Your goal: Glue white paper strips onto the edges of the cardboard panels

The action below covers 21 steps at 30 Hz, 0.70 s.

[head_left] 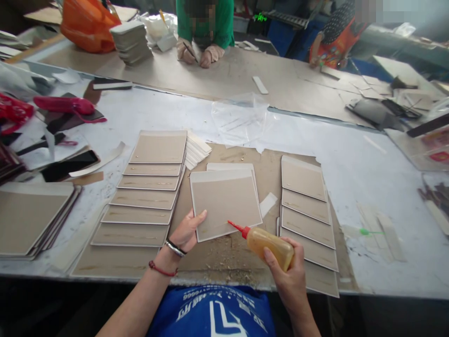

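My left hand grips the left edge of a beige rectangular panel with a pale border, thumb on top. In my right hand is a squeeze bottle of amber liquid, probably glue, tilted with its red nozzle over the panel's lower edge. A thin wet line shows near the nozzle tip. Another panel lies partly hidden behind the held one. To the left, overlapping panels form a stepped row with streaks along their lower edges. A similar row of panels is at the right.
White strips lie beside the left row. More panels are stacked at far left, near a dark phone-like slab and a pink pouch. Clear plastic lies ahead. Across the table, a person in green works with a pen-like tool.
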Each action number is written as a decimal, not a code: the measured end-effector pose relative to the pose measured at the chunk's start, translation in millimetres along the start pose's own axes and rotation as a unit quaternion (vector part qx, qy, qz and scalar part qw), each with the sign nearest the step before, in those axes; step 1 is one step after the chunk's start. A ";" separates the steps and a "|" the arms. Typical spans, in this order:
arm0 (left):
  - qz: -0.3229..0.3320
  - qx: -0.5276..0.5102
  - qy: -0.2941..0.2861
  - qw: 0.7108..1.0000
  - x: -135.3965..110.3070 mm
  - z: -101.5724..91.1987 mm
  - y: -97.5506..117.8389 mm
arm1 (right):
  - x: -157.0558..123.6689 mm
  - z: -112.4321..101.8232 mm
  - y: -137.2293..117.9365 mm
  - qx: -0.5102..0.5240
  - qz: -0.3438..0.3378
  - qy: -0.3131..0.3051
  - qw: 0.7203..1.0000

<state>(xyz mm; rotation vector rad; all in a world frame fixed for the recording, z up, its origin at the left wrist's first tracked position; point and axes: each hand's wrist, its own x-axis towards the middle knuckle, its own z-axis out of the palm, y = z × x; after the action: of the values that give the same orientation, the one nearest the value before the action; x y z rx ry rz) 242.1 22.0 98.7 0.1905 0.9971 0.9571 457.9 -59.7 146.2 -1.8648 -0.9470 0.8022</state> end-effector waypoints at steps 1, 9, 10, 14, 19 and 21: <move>-0.003 0.006 0.005 1.000 0.2 0.4 0.3 | 2.0 -1.8 1.4 0.002 0.002 0.008 1.000; -0.015 0.039 0.030 0.999 4.0 2.3 3.9 | 24.2 -19.1 25.2 -0.008 -0.008 0.065 0.998; -0.016 0.041 0.033 0.998 4.3 2.9 4.4 | 27.4 -21.1 28.7 -0.010 -0.009 0.071 0.997; -0.020 0.051 0.041 0.998 3.8 6.6 7.1 | 38.3 -26.8 38.6 -0.016 -0.006 0.098 0.995; -0.021 0.062 0.045 0.997 4.9 8.9 9.0 | 42.6 -29.1 40.2 -0.021 0.004 0.119 0.993; -0.024 0.060 0.049 0.997 6.4 9.5 9.3 | 40.2 -27.6 37.1 -0.010 0.008 0.108 0.994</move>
<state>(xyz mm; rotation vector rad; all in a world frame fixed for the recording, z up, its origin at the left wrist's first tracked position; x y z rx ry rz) 245.3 35.0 105.1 0.2214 1.1454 0.8697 511.4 -49.0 118.1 -1.9344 -0.8076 0.5884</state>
